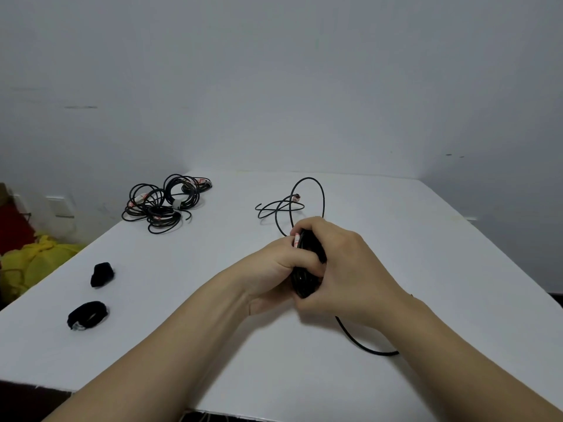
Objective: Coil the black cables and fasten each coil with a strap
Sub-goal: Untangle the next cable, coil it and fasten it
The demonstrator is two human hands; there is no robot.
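White table [411, 245] — cables [164, 205] — grey wall [274, 71]

Black cable coil [304, 281] upright mid-table, loose tail [323, 205] behind; cable pile [164, 205] far left; two black straps [102, 275] [87, 315] near left.

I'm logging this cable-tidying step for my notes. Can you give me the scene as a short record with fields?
Hands: left hand and right hand both grip the coil
Coil: black cable, partly wound; loose end lies on the table
Waiting: cable pile at far left
Straps: near strap and far strap, lying free at left
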